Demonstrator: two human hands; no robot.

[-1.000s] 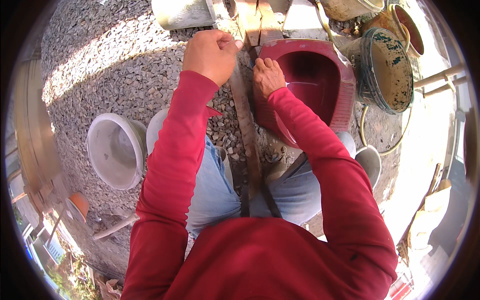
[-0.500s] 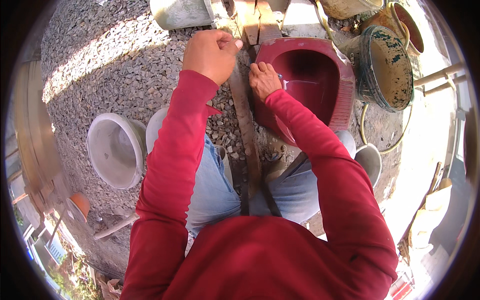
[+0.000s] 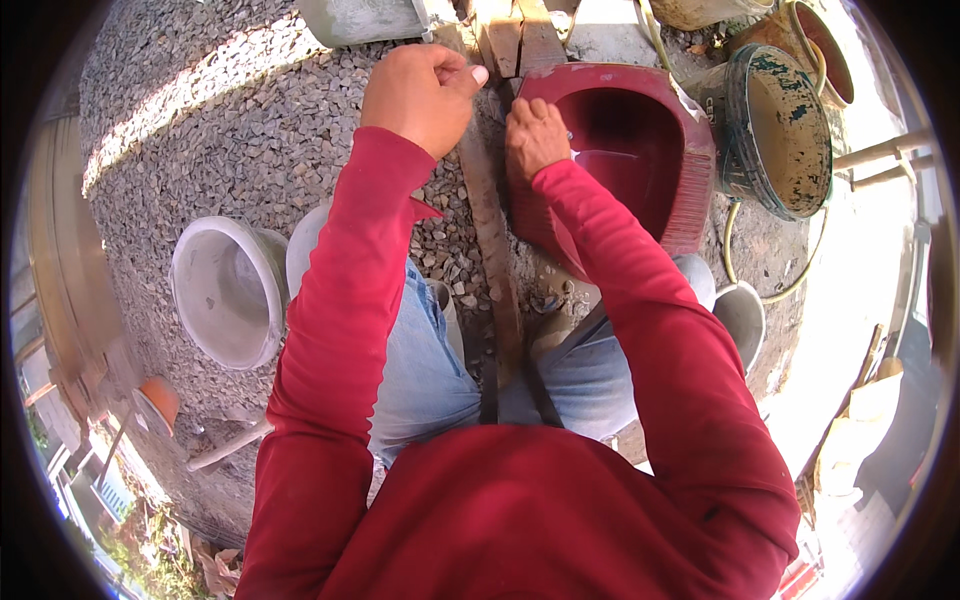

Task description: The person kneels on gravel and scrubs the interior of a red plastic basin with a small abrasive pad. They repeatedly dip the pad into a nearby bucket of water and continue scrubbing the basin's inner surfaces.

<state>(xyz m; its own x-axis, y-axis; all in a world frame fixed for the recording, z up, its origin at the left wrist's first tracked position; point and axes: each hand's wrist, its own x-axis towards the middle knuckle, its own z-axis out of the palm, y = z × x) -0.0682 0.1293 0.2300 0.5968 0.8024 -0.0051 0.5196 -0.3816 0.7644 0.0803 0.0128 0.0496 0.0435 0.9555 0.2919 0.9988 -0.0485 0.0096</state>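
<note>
I am seeing little change over the last second: the left hand point(image 3: 425, 92) is still hovering clenched above the gravel, and the right hand point(image 3: 535, 135) has crept slightly along the near rim of the dark red squat-toilet pan point(image 3: 640, 150), fingers curled over it, so the work is holding steady. The pan is sitting just right of both hands, glossy and dust-smeared, a narrow wooden plank point(image 3: 490, 250) running below the left fist.

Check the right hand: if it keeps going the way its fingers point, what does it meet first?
Right hand rests on the near rim of the dark red basin, fingers pointing up-picture. Going straight on, it likely meets the wooden planks just beyond; depth is unclear.
</note>
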